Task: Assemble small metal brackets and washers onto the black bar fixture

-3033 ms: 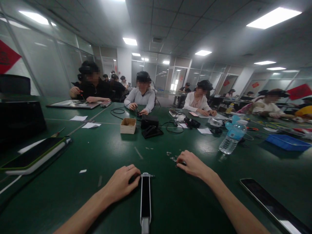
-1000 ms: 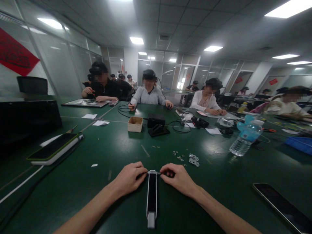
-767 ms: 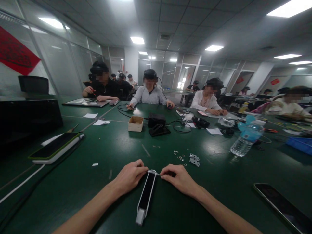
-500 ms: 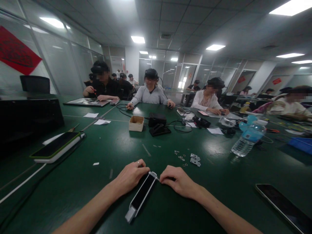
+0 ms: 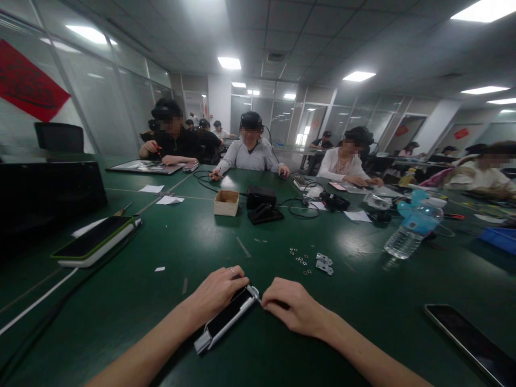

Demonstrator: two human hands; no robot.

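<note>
A: What lies on the green table [image 5: 306,360]?

B: A long black-and-white device [image 5: 229,318], slanting away to the right beside the left hand [image 5: 213,293].

A: How do the 2 hands hold it?

B: The left has its fingers curled over the far left edge; I can't tell how tightly. The right hand [image 5: 290,303] pinches a thin metal pin [image 5: 259,302] at the far end.

A: And beyond?

B: Scattered small rings [image 5: 301,260], just left of some metal plates [image 5: 324,264].
</note>
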